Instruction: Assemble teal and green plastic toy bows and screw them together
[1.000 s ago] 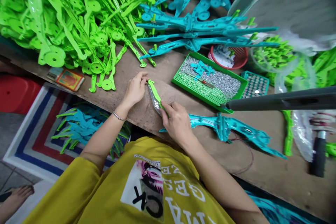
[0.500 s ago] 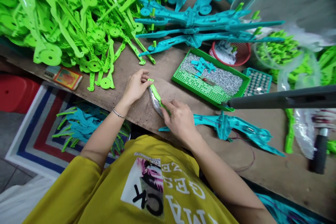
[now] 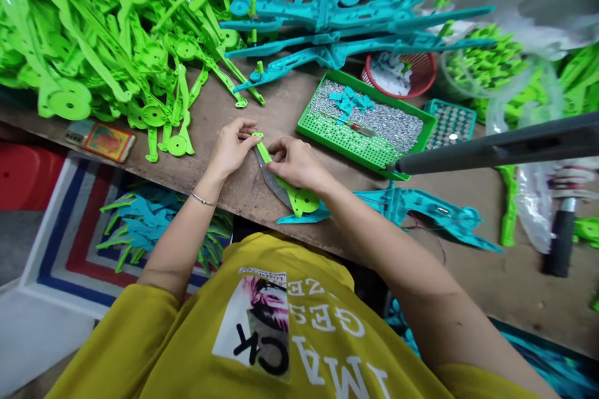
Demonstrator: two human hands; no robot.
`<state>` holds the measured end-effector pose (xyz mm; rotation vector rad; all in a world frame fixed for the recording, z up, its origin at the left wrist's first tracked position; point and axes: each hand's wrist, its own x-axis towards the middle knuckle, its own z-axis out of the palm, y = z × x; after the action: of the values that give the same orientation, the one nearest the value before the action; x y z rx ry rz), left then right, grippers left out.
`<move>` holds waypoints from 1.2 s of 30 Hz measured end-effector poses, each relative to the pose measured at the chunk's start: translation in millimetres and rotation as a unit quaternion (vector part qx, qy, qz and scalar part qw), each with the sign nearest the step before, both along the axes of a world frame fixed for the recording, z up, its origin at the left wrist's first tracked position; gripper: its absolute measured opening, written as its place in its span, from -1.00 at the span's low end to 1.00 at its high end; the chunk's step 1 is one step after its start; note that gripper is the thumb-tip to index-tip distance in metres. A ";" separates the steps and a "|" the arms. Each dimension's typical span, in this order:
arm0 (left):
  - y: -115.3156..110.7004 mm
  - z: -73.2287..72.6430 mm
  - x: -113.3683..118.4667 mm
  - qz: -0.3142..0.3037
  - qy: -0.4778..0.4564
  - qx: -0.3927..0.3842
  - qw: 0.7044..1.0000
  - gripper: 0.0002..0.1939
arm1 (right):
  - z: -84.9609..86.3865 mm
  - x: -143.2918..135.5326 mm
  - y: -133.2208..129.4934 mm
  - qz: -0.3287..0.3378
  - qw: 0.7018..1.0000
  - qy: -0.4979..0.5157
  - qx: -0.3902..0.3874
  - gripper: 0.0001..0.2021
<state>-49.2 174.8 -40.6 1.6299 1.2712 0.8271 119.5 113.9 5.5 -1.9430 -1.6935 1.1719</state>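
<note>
A bright green plastic arm piece (image 3: 303,201) with a round disc end and a clear, curved edge lies slanted just above the bench, close to my body. My left hand (image 3: 234,144) pinches its narrow far tip between thumb and fingers. Midway along the same piece, my right hand (image 3: 297,163) has its thumb and fingertips closed on it; the fingertips partly cover the green strip. Beside my right forearm, a teal bow-shaped plastic frame (image 3: 397,204) rests on the bench, partly hidden by that arm.
Green arm pieces (image 3: 126,25) are heaped at the back left, with teal frames (image 3: 322,12) behind. A green basket (image 3: 346,149) holds small metal parts, teal bits and a screwdriver. A red basket (image 3: 423,84), a grey bar (image 3: 505,143) and a black-handled hammer (image 3: 559,243) occupy the right.
My right hand has moved up along the green piece, away from its disc end toward my left hand, uncovering the disc. My left hand still pinches the tip.
</note>
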 end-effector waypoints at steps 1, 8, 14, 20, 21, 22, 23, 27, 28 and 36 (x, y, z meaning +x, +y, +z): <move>0.0 -0.2 -0.3 -0.001 -0.005 -0.003 1.000 -0.71 | -1.3 0.4 -1.2 -0.004 1.000 0.006 0.005 -0.67; -4.6 7.1 1.1 0.012 -0.186 -0.176 0.967 -0.72 | -11.8 9.9 -6.2 -0.033 0.985 0.168 -0.008 -0.64; -10.8 19.8 8.5 0.038 -0.261 -0.230 0.937 -0.65 | 6.3 13.6 -2.6 0.006 0.951 0.290 -0.105 -0.75; -19.0 18.2 17.0 0.075 -0.250 -0.173 0.950 -0.63 | 10.2 16.1 1.1 -0.008 0.954 0.280 -0.104 -0.73; -24.8 17.8 18.6 0.084 -0.251 -0.168 0.950 -0.63 | 9.2 17.0 0.7 -0.014 0.952 0.289 -0.105 -0.72; -32.6 17.8 20.6 0.091 -0.255 -0.168 0.948 -0.63 | 8.3 18.0 0.3 -0.017 0.948 0.300 -0.107 -0.71; -42.3 18.0 23.1 0.093 -0.263 -0.176 0.944 -0.61 | 7.8 19.3 -0.2 -0.021 0.944 0.311 -0.107 -0.70; -90.2 20.8 38.8 0.047 -0.284 -0.281 0.916 -0.45 | 8.7 24.1 -0.2 -0.037 0.936 0.336 -0.097 -0.68; -100.8 21.1 43.7 0.039 -0.278 -0.301 0.911 -0.43 | 9.3 24.4 0.1 -0.040 0.935 0.341 -0.092 -0.69; -124.0 16.1 67.6 0.071 -0.266 -0.312 0.909 -0.51 | 12.5 30.8 -5.6 0.001 0.927 0.366 -0.081 -0.85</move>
<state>18.4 50.8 -24.4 0.7388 1.1034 0.7729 150.3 108.3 18.0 -1.2989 -1.2155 1.7887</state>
